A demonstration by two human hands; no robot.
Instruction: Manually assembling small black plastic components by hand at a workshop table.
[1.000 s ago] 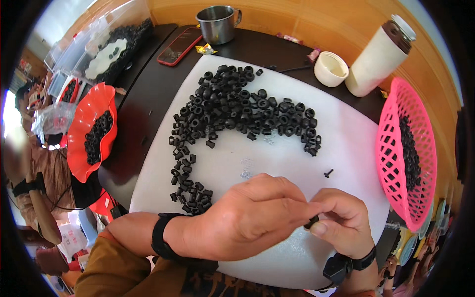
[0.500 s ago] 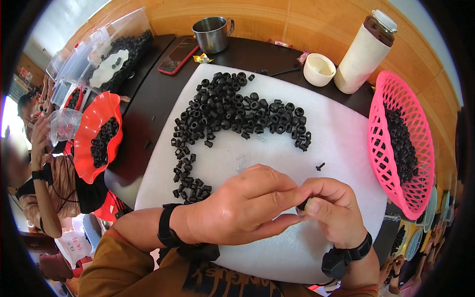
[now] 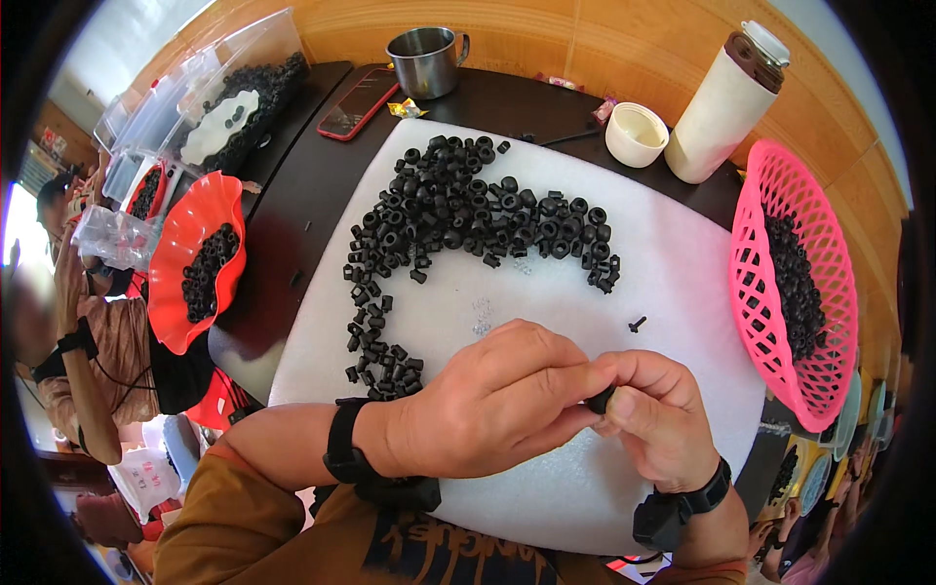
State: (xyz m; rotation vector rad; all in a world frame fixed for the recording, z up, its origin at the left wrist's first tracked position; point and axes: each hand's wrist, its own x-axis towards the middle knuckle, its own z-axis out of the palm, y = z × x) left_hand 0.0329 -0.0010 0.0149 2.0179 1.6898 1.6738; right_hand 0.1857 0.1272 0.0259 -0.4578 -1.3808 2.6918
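Note:
My left hand [image 3: 502, 405] and my right hand [image 3: 663, 419] meet over the lower right of a white foam sheet [image 3: 673, 263]. Both pinch one small black plastic part [image 3: 600, 401] between their fingertips, which cover most of it. Beyond them, a curved heap of small black ring-shaped and sleeve-like parts [image 3: 448, 210] spreads over the sheet. Its tail runs down toward my left forearm. A thin black pin-like piece [image 3: 637, 324] lies by itself just above my right hand. Tiny clear bits [image 3: 482, 317] are scattered inside the curve of the heap.
Left of the sheet stands a red wavy bowl [image 3: 175, 278] of black parts; a pink lattice basket [image 3: 838, 283] of them is at right. At the back are a phone [image 3: 358, 102], a metal mug [image 3: 426, 73], a cream cup [image 3: 636, 136] and a bottle [image 3: 717, 117]. Another person sits at left.
Both hands stay together on the black part; the left fingers have closed in, with the lower ones now nearer the part. The whole view has shifted slightly.

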